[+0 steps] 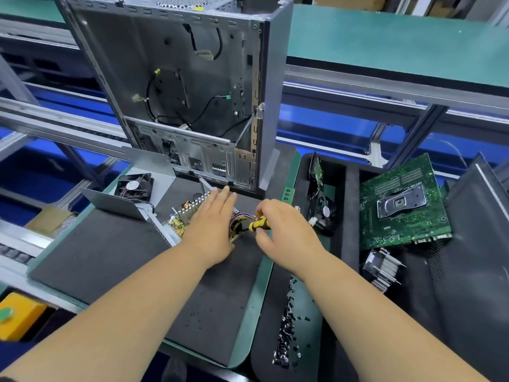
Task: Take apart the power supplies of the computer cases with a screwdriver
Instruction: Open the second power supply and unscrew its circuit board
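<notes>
Hidden: the left hand [213, 230] covers most of the opened power supply [184, 219]; only its circuit board edge and coloured wire bundle [239, 219] show.
Hard to make out: the screwdriver [256, 225] tip is lost among the wires, so I cannot tell what it touches.
Left hand: palm down, fingers straight and close together, pressing flat on the power supply.
Right hand [281, 227]: curled over, fingers pinching the yellow-and-black screwdriver handle, shaft pointing left toward the wires.
Power supply position: on the dark mat [110, 257] of the desk, just in front of the upright computer case [176, 78].
Case: open-sided, stripped inside, loose cables hanging.
Nearby left: a fan [135, 186] on a grey metal cover [110, 201].
Right tray: motherboard [402, 202], heatsink [381, 268], a pile of screws [289, 326].
</notes>
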Motion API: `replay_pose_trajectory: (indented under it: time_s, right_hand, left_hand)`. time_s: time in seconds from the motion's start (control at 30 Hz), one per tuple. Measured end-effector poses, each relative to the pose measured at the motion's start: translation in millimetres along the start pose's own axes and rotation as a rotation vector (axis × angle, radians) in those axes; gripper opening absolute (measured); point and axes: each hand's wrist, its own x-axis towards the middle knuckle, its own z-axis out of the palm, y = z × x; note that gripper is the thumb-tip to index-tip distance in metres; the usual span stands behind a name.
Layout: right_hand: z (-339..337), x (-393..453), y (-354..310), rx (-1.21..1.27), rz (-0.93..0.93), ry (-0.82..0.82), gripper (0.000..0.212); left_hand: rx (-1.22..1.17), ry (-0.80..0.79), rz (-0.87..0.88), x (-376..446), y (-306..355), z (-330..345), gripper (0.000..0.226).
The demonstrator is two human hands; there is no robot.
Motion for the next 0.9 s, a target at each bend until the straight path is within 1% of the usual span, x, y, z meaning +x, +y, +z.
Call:
replay_pose_trajectory:
  time_s: [0.07,0.13,0.27,0.4,0.57,0.63,0.7,0.73,0.8,0.83,0.9]
  right_hand:
    - [3.2,-1.5,-1.2,-0.036,-0.006,0.007,0.023]
    - [5.9,0.5,-2.0,-0.018,0.028,-0.002,0.023]
    - [4.4,4.7,-1.1,0.048,0.077,-0.04,0.012]
    - [0.5,7.9,-4.5,0.045,0.046,-0.101,0.005]
    - [3.4,9.2,-14.1,-0.08,-0.044,-0.159,0.012]
    - [4.5,9.3,-17.9,-0.11,-0.053,-0.174,0.015]
    - [2.0,10.9,-21.3,-0.112,-0.011,-0.152,0.016]
    - [0.1,11.8,-22.2,-0.126,0.022,-0.126,0.021]
    - [-4.1,12.9,-21.2,-0.204,0.08,-0.079,0.036]
    - [-5.2,12.8,-20.9,-0.242,0.098,-0.068,0.039]
    - [-4.6,12.9,-22.3,-0.219,0.121,-0.062,0.029]
  left_hand:
    - [-0.002,-0.025,0.004,-0.9,0.1,-0.1,0.119]
    - [-0.001,-0.043,0.009,-1.0,-0.2,-1.1,0.122]
    - [-0.021,-0.056,0.02,-0.8,-1.0,-3.2,0.126]
    - [-0.054,-0.074,0.006,-0.8,-0.1,-4.9,0.128]
    - [-0.109,-0.105,-0.003,-1.2,2.6,-6.5,0.128]
    - [-0.109,-0.121,0.0,-1.4,2.7,-6.8,0.129]
    - [-0.101,-0.13,0.006,-0.4,2.1,-10.0,0.129]
    - [-0.096,-0.132,0.013,0.7,1.5,-12.6,0.129]
    - [-0.077,-0.136,0.04,3.0,-0.4,-18.2,0.129]
    - [-0.059,-0.14,0.058,2.7,-1.5,-20.0,0.129]
    - [-0.04,-0.141,0.083,0.5,-5.3,-21.1,0.131]
